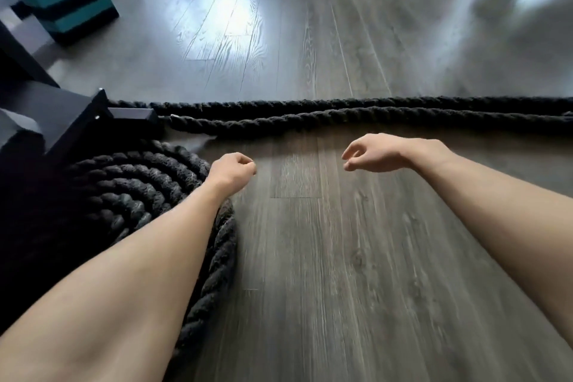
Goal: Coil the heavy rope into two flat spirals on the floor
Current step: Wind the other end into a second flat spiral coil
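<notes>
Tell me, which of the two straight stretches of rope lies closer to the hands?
The front stretch, lower in the view. The back stretch runs parallel just behind it, farther from the person.

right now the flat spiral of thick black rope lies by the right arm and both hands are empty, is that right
Wrong side: the head view shows the flat spiral of thick black rope lying by the left arm, not the right. The left hand and right hand are indeed empty.
</notes>
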